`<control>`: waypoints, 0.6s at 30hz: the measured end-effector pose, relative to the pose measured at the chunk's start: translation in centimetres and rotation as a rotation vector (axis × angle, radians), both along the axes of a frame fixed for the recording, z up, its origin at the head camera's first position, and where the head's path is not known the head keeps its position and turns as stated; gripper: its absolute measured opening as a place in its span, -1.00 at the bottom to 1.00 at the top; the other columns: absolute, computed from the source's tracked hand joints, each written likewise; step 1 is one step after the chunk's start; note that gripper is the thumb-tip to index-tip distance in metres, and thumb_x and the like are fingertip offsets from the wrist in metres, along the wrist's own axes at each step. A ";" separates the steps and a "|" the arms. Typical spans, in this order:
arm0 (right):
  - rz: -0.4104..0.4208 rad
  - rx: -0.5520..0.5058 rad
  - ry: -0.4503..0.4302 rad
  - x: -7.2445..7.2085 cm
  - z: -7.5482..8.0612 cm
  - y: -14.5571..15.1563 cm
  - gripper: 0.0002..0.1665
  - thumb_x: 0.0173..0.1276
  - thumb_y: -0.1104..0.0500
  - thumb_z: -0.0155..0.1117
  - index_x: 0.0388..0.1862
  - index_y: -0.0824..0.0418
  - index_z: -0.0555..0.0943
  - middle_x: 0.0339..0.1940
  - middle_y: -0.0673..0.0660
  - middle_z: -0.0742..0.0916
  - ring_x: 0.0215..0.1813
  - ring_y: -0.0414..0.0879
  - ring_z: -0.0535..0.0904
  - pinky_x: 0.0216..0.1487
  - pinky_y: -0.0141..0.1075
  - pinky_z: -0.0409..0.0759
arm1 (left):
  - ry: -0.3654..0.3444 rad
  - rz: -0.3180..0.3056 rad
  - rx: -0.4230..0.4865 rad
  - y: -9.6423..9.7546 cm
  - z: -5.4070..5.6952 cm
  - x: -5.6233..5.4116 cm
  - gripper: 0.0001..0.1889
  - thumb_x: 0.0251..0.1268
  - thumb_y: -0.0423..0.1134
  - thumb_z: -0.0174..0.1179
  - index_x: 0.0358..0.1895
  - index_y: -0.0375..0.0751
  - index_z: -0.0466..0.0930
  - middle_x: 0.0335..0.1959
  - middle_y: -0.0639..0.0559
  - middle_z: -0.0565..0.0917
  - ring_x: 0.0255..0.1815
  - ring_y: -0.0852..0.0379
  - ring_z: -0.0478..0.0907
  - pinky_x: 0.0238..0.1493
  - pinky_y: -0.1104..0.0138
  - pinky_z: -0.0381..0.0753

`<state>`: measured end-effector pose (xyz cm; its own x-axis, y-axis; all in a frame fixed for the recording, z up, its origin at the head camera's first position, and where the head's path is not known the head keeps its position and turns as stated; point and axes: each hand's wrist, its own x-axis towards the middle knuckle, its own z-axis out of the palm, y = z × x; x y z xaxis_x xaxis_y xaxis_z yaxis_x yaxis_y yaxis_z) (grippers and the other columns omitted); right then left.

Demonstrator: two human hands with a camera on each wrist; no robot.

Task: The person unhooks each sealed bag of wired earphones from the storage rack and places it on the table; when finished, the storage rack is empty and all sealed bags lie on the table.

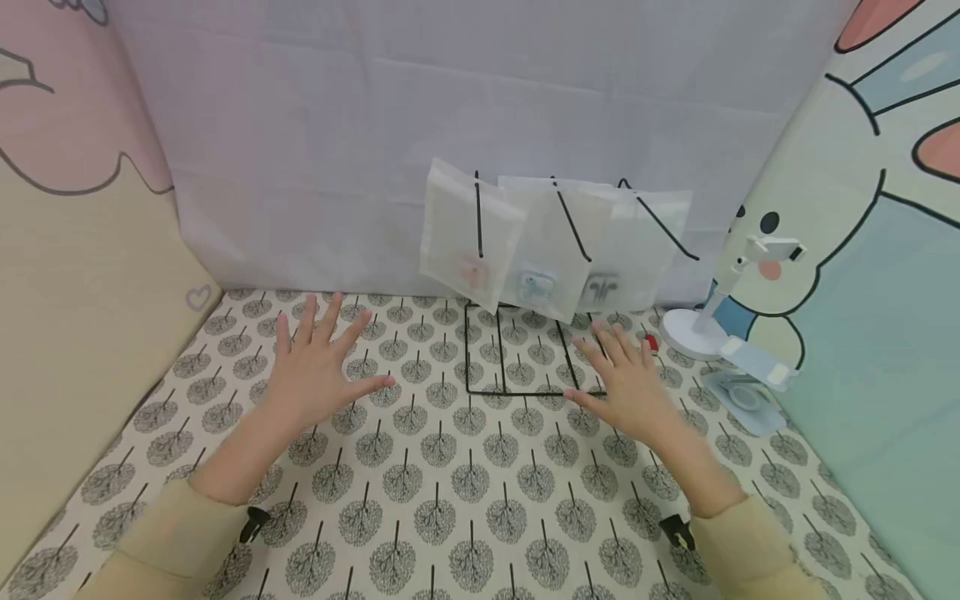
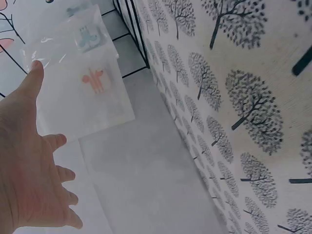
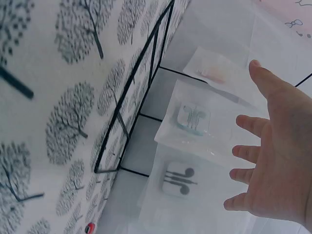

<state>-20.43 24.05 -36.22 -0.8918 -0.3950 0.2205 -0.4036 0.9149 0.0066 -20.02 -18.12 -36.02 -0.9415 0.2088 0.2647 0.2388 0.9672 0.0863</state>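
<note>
My left hand [image 1: 311, 379], fingers spread wide, is over the left part of the tablecloth and holds nothing. The right hand [image 1: 633, 396] is likewise spread and empty, above the right front of a black wire rack [image 1: 525, 393]. From the rack's hooks hang three frosted plastic bags. Inside the left bag [image 1: 450, 225] shows a pair of orange-pink earphones [image 2: 95, 81]. Light blue earphones in a clear case [image 3: 194, 118] are in the middle bag [image 1: 558, 229]. The right bag [image 1: 652, 242] contains black earphones [image 3: 180, 181]. Both hands are apart from the bags.
A white phone stand [image 1: 693, 329] stands at the right, with a pale flat-armed stand [image 1: 757, 362] in front of it. A small red object [image 1: 651, 342] lies near the right hand. Fabric walls [image 1: 300, 150] enclose the back and sides of the tree-patterned tablecloth [image 1: 435, 517].
</note>
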 end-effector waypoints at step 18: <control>0.003 -0.023 0.022 -3.7 -1.4 4.1 0.02 0.22 -0.39 0.12 0.51 0.07 0.08 0.56 0.20 -0.03 0.54 0.20 -0.23 0.40 0.31 -0.31 | -0.023 -0.049 0.126 3.1 1.7 -9.7 0.07 0.02 0.55 -0.06 0.52 0.15 -0.29 0.52 -0.02 -0.47 0.46 -0.05 -0.68 0.36 -0.13 -0.63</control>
